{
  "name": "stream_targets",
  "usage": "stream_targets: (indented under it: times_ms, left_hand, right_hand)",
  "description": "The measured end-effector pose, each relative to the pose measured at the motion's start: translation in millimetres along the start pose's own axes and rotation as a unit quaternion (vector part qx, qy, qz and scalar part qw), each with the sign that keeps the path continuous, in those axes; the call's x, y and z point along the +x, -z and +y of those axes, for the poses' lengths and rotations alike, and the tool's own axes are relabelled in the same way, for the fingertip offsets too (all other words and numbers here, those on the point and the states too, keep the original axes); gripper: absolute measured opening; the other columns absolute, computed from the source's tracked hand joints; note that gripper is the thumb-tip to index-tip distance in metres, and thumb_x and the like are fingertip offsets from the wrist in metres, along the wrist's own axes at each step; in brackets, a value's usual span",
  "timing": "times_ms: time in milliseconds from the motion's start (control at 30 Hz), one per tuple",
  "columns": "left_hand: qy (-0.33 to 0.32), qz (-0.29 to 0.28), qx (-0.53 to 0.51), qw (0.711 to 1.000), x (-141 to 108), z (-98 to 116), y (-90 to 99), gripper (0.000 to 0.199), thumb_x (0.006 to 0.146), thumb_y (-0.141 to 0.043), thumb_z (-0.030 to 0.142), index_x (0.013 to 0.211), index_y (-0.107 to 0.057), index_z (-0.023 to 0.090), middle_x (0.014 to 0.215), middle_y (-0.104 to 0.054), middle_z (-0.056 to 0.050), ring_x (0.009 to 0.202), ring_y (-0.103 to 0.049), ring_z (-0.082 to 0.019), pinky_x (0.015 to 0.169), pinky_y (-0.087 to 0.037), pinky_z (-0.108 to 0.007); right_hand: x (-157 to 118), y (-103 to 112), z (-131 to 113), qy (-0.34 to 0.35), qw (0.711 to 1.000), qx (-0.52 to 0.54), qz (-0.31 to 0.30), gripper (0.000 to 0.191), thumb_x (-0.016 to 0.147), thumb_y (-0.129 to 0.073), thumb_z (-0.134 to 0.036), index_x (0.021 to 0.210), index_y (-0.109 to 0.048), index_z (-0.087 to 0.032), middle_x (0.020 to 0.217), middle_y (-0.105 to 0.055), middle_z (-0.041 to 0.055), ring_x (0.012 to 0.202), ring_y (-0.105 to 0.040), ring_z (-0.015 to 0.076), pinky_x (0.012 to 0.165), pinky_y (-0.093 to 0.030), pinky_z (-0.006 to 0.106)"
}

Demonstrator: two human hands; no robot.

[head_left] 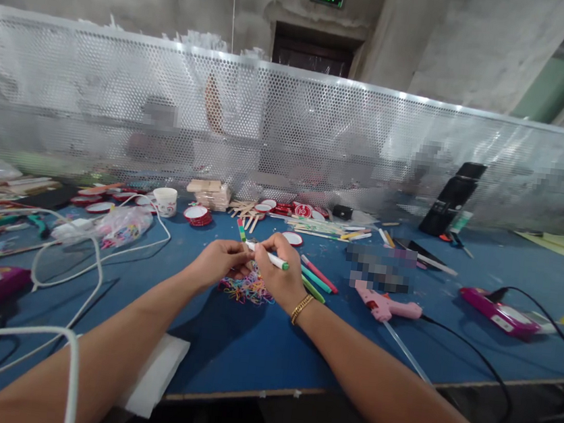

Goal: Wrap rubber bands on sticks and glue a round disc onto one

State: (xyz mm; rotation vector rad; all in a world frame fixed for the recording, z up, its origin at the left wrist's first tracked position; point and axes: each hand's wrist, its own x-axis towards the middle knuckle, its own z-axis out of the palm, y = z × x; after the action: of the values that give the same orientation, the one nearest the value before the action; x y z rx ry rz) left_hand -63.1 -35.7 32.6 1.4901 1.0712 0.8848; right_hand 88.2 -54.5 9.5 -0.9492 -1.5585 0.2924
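My left hand (225, 261) pinches a small stick (242, 230) with red and green colouring, which points up from the fingertips. Closed round a white marker with a green end (276, 261), my right hand (279, 276) meets the left over the table, and the marker's other tip is at the stick. Below the hands lies a pile of colourful rubber bands (251, 288). Several markers, pink, teal and green (316, 276), rest just right of my right hand. A gold bracelet is on my right wrist.
A pink glue gun (383, 304) with a black cord lies at the right, near a magenta power strip (502, 313). A paper cup (164, 202), wooden sticks and red-rimmed discs (197, 215) line the back. White cables (99, 252) loop at the left. A black bottle (452, 198) stands tilted.
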Motion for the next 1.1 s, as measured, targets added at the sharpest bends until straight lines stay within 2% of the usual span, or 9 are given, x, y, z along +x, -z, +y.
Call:
stream_targets:
  times_ms: [100,333,767,933,1100]
  left_hand:
    - [0.0,-0.001,0.002,1.0,-0.7,1.4,-0.1,0.034,0.059,-0.079,0.041,0.069,-0.062,0.013,0.062,-0.064,-0.002,0.057,-0.06,-0.011,0.057,-0.048,-0.022]
    - [-0.003,-0.01,0.002,1.0,0.6,0.3,0.3,0.037,0.058,-0.08,0.043,0.069,-0.062,0.013,0.062,-0.064,-0.002,0.056,-0.059,-0.011,0.055,-0.047,-0.022]
    - [0.009,0.001,0.013,1.0,-3.1,7.1,-2.3,0.038,0.061,-0.077,0.047,0.071,-0.062,0.014,0.063,-0.063,-0.002,0.057,-0.059,-0.011,0.054,-0.046,-0.022]
    - [-0.003,-0.019,0.009,1.0,1.1,0.3,0.9,0.046,0.06,-0.074,0.055,0.075,-0.06,0.014,0.071,-0.064,-0.002,0.057,-0.06,-0.012,0.047,-0.041,-0.02]
    - [-0.016,-0.026,0.01,0.999,3.1,-1.1,1.6,0.048,0.063,-0.071,0.058,0.08,-0.058,0.016,0.071,-0.064,-0.002,0.057,-0.062,-0.012,0.046,-0.041,-0.019]
  right_hand:
    - [0.1,0.6,-0.5,-0.001,1.0,0.005,0.014,0.017,0.085,-0.051,-0.032,0.074,-0.054,-0.02,0.069,-0.06,-0.0015,0.064,-0.055,0.0125,0.062,-0.041,0.025]
    - [0.4,0.4,-1.6,0.002,1.0,0.008,0.0,0.018,0.085,-0.051,-0.033,0.073,-0.053,-0.02,0.068,-0.059,-0.002,0.063,-0.054,0.0122,0.061,-0.04,0.024]
    - [2.6,1.5,0.0,-0.002,1.0,0.017,0.011,0.015,0.087,-0.049,-0.032,0.078,-0.053,-0.02,0.071,-0.06,-0.0014,0.065,-0.056,0.0125,0.063,-0.043,0.025]
    - [4.8,2.0,2.7,0.034,0.999,0.015,-0.022,0.021,0.091,-0.046,-0.037,0.088,-0.06,-0.021,0.085,-0.065,0.0019,0.08,-0.06,0.0149,0.076,-0.046,0.027]
    - [6.0,4.1,6.7,0.073,0.997,-0.001,-0.023,0.021,0.091,-0.048,-0.035,0.092,-0.065,-0.022,0.094,-0.068,0.0031,0.091,-0.061,0.0167,0.086,-0.045,0.03]
